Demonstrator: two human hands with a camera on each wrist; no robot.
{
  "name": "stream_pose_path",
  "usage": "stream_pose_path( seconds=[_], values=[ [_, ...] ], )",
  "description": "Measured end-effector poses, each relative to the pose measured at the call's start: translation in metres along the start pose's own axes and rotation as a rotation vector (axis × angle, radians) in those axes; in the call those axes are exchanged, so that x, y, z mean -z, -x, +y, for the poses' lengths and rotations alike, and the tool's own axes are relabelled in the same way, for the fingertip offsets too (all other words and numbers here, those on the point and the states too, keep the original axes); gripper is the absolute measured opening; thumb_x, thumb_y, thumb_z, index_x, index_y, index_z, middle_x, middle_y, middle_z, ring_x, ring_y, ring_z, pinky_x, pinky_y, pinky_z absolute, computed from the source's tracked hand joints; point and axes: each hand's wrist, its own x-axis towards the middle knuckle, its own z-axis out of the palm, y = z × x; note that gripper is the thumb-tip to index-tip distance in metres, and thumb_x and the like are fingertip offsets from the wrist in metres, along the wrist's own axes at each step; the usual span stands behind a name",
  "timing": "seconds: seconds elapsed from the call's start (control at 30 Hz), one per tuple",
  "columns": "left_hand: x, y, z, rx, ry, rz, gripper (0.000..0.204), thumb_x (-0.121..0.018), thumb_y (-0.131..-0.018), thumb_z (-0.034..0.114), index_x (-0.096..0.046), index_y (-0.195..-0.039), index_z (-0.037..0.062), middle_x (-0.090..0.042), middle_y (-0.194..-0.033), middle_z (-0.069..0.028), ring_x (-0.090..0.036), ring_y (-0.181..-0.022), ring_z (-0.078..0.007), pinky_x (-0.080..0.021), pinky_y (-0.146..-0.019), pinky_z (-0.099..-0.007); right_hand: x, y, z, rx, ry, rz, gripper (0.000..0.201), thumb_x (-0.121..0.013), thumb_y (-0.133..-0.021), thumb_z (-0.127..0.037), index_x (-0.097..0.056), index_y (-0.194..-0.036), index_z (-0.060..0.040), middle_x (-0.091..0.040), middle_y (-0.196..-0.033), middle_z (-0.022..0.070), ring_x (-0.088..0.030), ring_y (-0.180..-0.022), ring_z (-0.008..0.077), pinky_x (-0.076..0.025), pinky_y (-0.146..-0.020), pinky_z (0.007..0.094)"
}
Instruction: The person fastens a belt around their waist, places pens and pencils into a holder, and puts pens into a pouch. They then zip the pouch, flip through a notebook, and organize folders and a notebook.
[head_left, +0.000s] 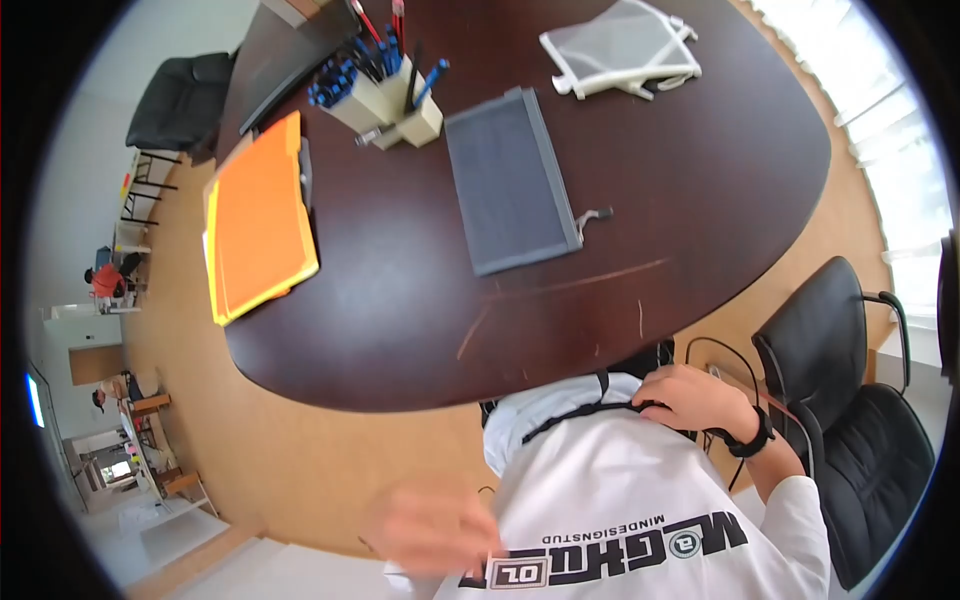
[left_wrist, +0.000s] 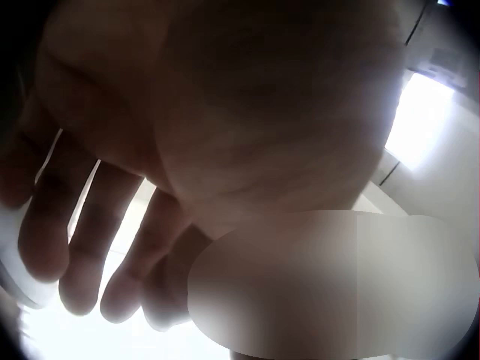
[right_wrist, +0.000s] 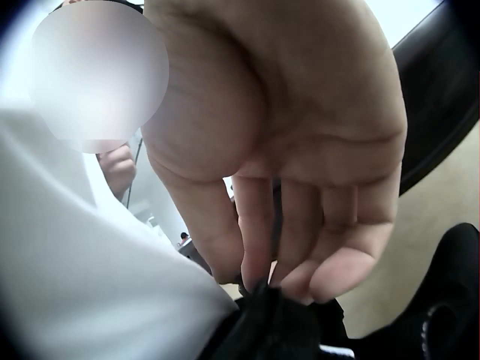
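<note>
A dark oval table (head_left: 385, 280) is spread across the upper half of the head view, its near edge reaching down almost to the person's waist. On it, an orange folder (head_left: 262, 220) is laid at the left, pens are held in a pale pen holder (head_left: 425, 122) at upper centre, a grey zip pouch (head_left: 515, 190) is placed at the middle, and a white mesh pouch (head_left: 620, 50) is set at upper right. The lower right is occupied by a black chair (head_left: 820, 350).

A black band (head_left: 590, 408) is seen at the waist, below the table's edge, between a white shirt (head_left: 620, 480) and pale cloth (head_left: 510, 430). Its right end is covered by the right hand (head_left: 690, 398), whose fingers are bent with their tips at dark fabric; whether anything is pinched cannot be told. The left hand (head_left: 430, 525), blurred at lower left, is held well apart from the band; its fingers are seen loosely extended in the left wrist view, with nothing held.

The band's long axis is slanted gently, from lower left up toward the right hand.
</note>
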Motion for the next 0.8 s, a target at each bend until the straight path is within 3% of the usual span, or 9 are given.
stream_pose_path(
  seconds=[0.1, 0.2, 0.3, 0.4, 0.6, 0.8],
  values=[
    [-0.017, 0.036, -0.055, 0.686, -0.138, 0.225, 0.013, -0.067, -0.085, 0.003, -0.067, -0.096, -0.0011, -0.069, -0.088, -0.0098, -0.065, -0.074, -0.0191, -0.051, -0.064, -0.0303, -0.012, 0.003, 0.008, -0.029, -0.042, -0.012, 0.026, -0.065, -0.082, -0.012, -0.070, -0.105, -0.0025, -0.068, -0.099, 0.0154, -0.065, -0.092, 0.0350, -0.053, -0.083, 0.0415],
    [-0.046, 0.078, -0.119, 1.071, -0.177, 0.185, 0.019, -0.067, -0.084, 0.004, -0.066, -0.102, -0.0010, -0.069, -0.093, -0.0115, -0.067, -0.078, -0.0212, -0.053, -0.070, -0.0307, -0.014, 0.002, 0.008, -0.008, -0.045, 0.008, 0.024, -0.066, -0.081, -0.013, -0.071, -0.103, -0.0033, -0.067, -0.096, 0.0132, -0.066, -0.088, 0.0334, -0.054, -0.078, 0.0402],
    [-0.074, 0.095, -0.135, 0.960, -0.076, 0.153, 0.022, -0.066, -0.084, 0.004, -0.065, -0.106, -0.0002, -0.069, -0.092, -0.0117, -0.068, -0.082, -0.0215, -0.054, -0.073, -0.0314, -0.017, -0.006, 0.009, 0.037, 0.067, -0.026, 0.021, -0.066, -0.080, -0.010, -0.071, -0.099, -0.0020, -0.066, -0.091, 0.0134, -0.065, -0.083, 0.0340, -0.053, -0.075, 0.0407],
    [-0.082, 0.102, -0.136, 0.951, -0.091, 0.198, 0.021, -0.067, -0.082, 0.006, -0.067, -0.102, 0.0009, -0.070, -0.092, -0.0128, -0.069, -0.082, -0.0242, -0.055, -0.073, -0.0334, -0.030, -0.019, 0.018, 0.086, 0.049, -0.019, 0.016, -0.064, -0.080, -0.010, -0.070, -0.090, 0.0003, -0.064, -0.086, 0.0146, -0.064, -0.080, 0.0363, -0.052, -0.073, 0.0438],
    [-0.100, 0.109, -0.133, 0.951, -0.188, 0.280, 0.010, -0.069, -0.081, 0.005, -0.067, -0.089, 0.0004, -0.069, -0.084, -0.0137, -0.069, -0.077, -0.0284, -0.054, -0.072, -0.0345, -0.022, -0.036, 0.008, 0.164, -0.035, 0.032, 0.016, -0.064, -0.081, -0.008, -0.070, -0.092, 0.0013, -0.065, -0.087, 0.0154, -0.064, -0.079, 0.0360, -0.052, -0.072, 0.0425],
    [-0.079, 0.098, -0.133, 0.875, -0.183, 0.290, 0.014, -0.071, -0.079, 0.007, -0.068, -0.090, 0.0000, -0.068, -0.082, -0.0145, -0.068, -0.074, -0.0281, -0.052, -0.069, -0.0333, -0.012, -0.034, 0.009, 0.074, -0.009, -0.055, 0.024, -0.065, -0.083, -0.015, -0.070, -0.101, -0.0009, -0.067, -0.094, 0.0163, -0.064, -0.086, 0.0365, -0.052, -0.079, 0.0428]
  ],
)
